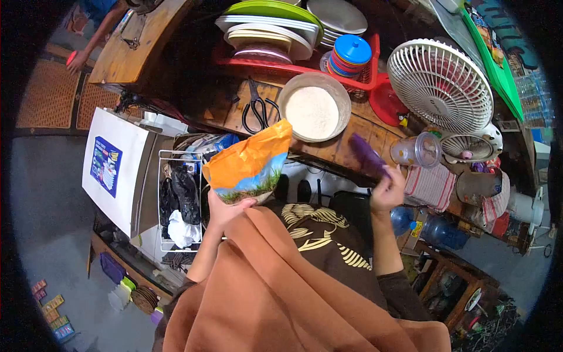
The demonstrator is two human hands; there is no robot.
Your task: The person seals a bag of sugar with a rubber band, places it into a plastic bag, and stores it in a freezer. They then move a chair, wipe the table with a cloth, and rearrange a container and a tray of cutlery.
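My left hand is wrapped round the bottom of an orange pouch with a grass and blue sky print, tilted with its upper end near the bowl. In my right hand is a flat purple utensil, pinched at its lower end and smeared by motion; its exact kind is unclear. Between the hands and farther back, a round bowl of white powder stands on the wooden table. Black-handled scissors lie to the left of the bowl.
Behind the bowl, a red rack holds plates and a stack with a blue lid. A white fan and a clear plastic cup stand right. A white wire basket is left. Another person's hand shows top left.
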